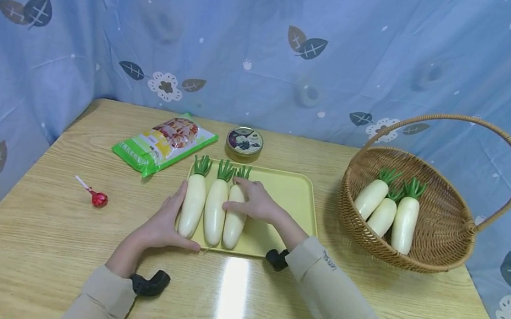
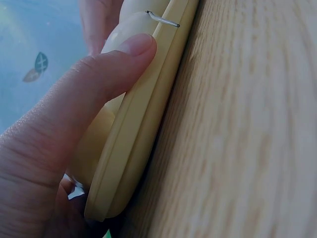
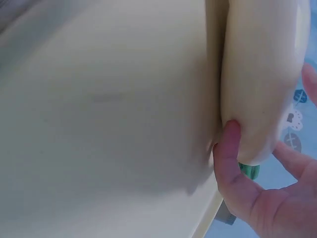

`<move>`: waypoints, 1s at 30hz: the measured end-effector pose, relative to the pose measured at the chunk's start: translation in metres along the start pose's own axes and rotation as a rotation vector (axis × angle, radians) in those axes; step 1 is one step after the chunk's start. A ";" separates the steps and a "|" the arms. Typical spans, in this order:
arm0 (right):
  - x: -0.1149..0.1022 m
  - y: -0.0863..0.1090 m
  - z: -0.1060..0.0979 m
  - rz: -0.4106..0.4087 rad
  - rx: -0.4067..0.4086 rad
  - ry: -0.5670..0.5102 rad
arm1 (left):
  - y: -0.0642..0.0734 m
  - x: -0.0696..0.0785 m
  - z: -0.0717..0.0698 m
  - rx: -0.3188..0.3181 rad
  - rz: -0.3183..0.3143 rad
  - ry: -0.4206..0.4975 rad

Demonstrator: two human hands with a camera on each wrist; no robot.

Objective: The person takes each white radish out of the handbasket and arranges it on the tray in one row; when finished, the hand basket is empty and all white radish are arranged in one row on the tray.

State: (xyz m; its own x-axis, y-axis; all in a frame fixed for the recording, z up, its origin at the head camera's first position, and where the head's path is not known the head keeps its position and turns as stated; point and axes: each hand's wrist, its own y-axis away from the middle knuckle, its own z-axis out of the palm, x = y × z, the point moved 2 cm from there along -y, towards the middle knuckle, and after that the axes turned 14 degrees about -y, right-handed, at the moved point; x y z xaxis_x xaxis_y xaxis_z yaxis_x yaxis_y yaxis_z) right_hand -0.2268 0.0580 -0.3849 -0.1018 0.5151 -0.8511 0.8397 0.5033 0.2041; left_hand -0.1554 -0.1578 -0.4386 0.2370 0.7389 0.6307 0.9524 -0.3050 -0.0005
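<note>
Three white radishes with green tops lie side by side on a yellow tray (image 1: 285, 198). With fingers and thumb, my right hand (image 1: 256, 201) holds the right radish (image 1: 232, 231) near its leafy end. In the right wrist view, a fingertip (image 3: 230, 136) presses on the side of that radish near its top. My left hand (image 1: 164, 226) lies along the tray's left side, fingers extended beside the left radish (image 1: 192, 205). Its thumb (image 2: 136, 47) reaches across the tray's front rim in the left wrist view. Between these two stands the middle radish (image 1: 215, 211).
A wicker basket (image 1: 430, 262) with a tall handle holds three more radishes (image 1: 405, 222) on the right. Behind the tray are a round tin (image 1: 244, 144) and a green food packet (image 1: 165, 142). A red lollipop (image 1: 99, 199) lies at the left.
</note>
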 end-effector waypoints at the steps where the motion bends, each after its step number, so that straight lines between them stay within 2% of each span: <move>1: -0.001 0.001 0.000 -0.003 0.000 -0.004 | 0.000 0.000 0.000 0.001 0.000 -0.001; 12: -0.005 0.008 -0.009 -0.039 -0.018 -0.085 | 0.000 0.001 0.000 -0.001 0.004 -0.002; 18: -0.008 0.016 -0.018 0.000 -0.033 -0.205 | 0.000 0.001 0.000 0.007 0.014 0.006; 30: -0.015 0.032 -0.035 -0.007 -0.040 -0.283 | 0.000 0.000 0.000 0.011 0.009 0.005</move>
State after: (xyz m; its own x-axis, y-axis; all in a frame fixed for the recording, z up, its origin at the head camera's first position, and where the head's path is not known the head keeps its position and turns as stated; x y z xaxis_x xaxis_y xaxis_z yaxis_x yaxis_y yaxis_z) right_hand -0.2171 0.0903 -0.3491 0.0503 0.2999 -0.9527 0.8172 0.5359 0.2119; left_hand -0.1556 -0.1580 -0.4385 0.2450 0.7333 0.6342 0.9522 -0.3052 -0.0149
